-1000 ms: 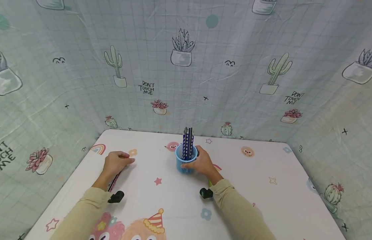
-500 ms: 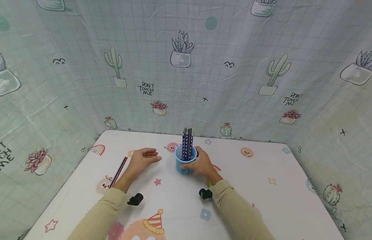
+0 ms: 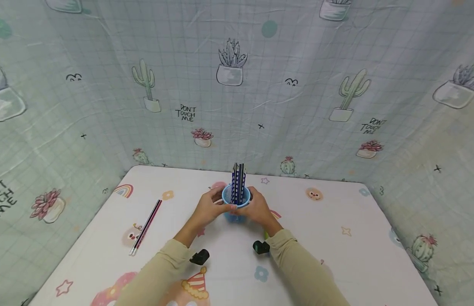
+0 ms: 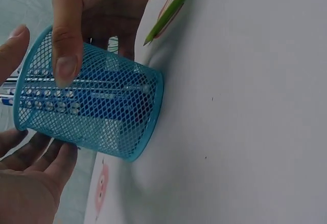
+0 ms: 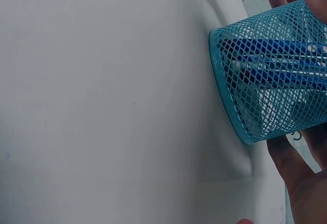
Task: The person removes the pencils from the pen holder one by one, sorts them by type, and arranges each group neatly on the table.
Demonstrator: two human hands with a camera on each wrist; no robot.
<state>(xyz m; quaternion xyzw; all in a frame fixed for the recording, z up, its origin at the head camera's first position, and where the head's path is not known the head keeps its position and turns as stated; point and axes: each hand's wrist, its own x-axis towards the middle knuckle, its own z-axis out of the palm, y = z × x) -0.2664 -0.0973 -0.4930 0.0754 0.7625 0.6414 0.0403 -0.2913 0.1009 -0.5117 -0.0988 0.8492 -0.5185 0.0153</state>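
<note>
A light blue mesh pencil cup [image 3: 234, 218] stands upright mid-table, holding several dark blue patterned pencils [image 3: 238, 182]. My right hand [image 3: 261, 211] grips its right side, the thumb [image 4: 66, 55] lying across the mesh in the left wrist view. On the opposite side my left hand [image 3: 207, 211] is around the cup, thumb at the front rim and fingertips [image 4: 64, 157] against the mesh. Through the wall of the cup [image 5: 271, 106], the pencils' lower ends show in the right wrist view.
Two slim pencils [image 3: 146, 228], one dark and one reddish, lie slanted on the left of the white printed table [image 3: 321, 225]. A green pencil [image 4: 173, 10] lies near the right hand, mostly hidden by that arm in the head view. Cactus-print cloth [image 3: 259, 102] walls the table's back and sides.
My left hand has moved right, from beside the two pencils on the left to the cup, uncovering those pencils. The right hand has kept its grip in place.
</note>
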